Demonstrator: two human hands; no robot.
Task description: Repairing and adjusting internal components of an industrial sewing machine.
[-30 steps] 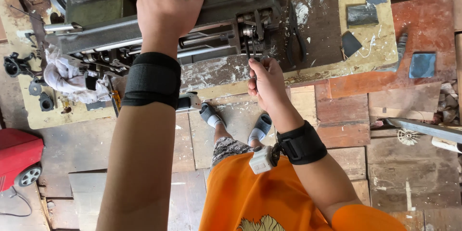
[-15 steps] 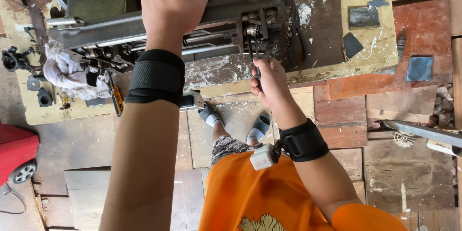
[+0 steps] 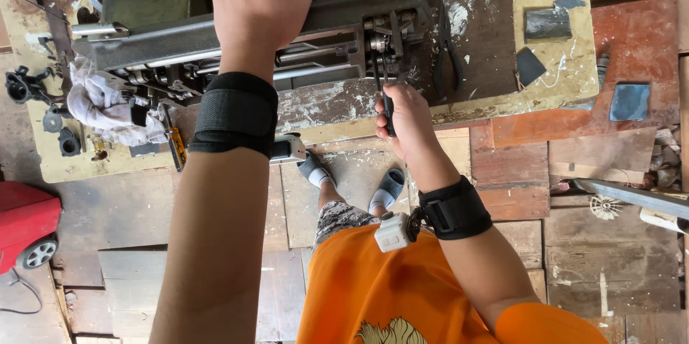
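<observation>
A grey sewing machine (image 3: 344, 10) lies tipped back on a worn yellow table (image 3: 560, 71), its underside rods and mechanism showing. My left hand (image 3: 258, 7) grips the machine's upper edge and holds it steady. My right hand (image 3: 409, 121) is closed around the dark handle of a screwdriver (image 3: 385, 96); its shaft points up into the mechanism at the machine's right end. Both wrists wear black bands.
A white rag (image 3: 108, 111) and small black parts (image 3: 29, 86) lie on the table's left. Dark pliers (image 3: 445, 50) rest beside the machine. Dark patches (image 3: 549, 25) sit on the table's right. A red toy car (image 3: 25, 233) stands on the floor at left; my feet in sandals (image 3: 387, 186) are below.
My right hand has shifted slightly on the screwdriver at the machine's right end. My left hand keeps its grip on the machine.
</observation>
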